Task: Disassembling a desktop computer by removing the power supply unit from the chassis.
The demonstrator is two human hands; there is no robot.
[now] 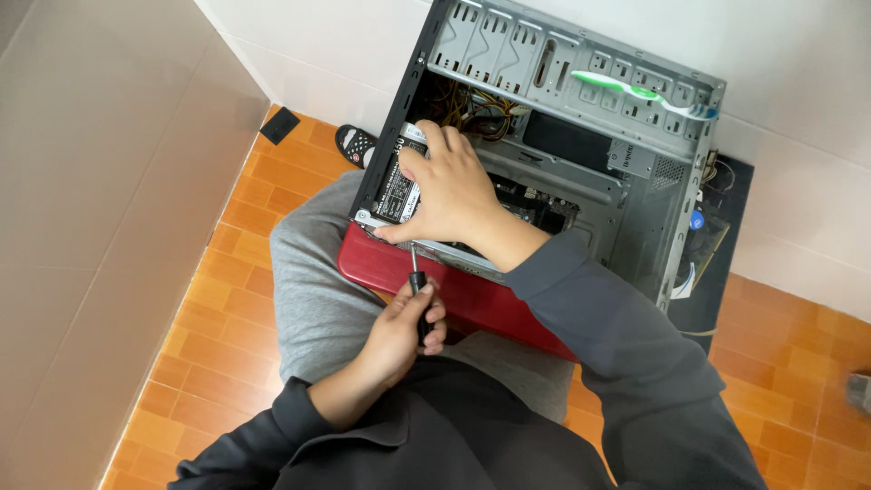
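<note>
Nearest the camera, the left hand wraps tightly around the black-handled screwdriver with a slim steel shaft. Its long axis runs straight up from the fist, tip meeting the lower rear edge of the open grey sheet-metal computer case. Just above that tip, the right hand presses flat on the boxy, label-faced power supply, fingers curled over its top. A glossy red stool lies under the case.

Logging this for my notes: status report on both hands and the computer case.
Left hand grips screwdriver, tip at case rear edge. Right hand presses power supply inside open computer case. Toothbrush lies on case.
</note>
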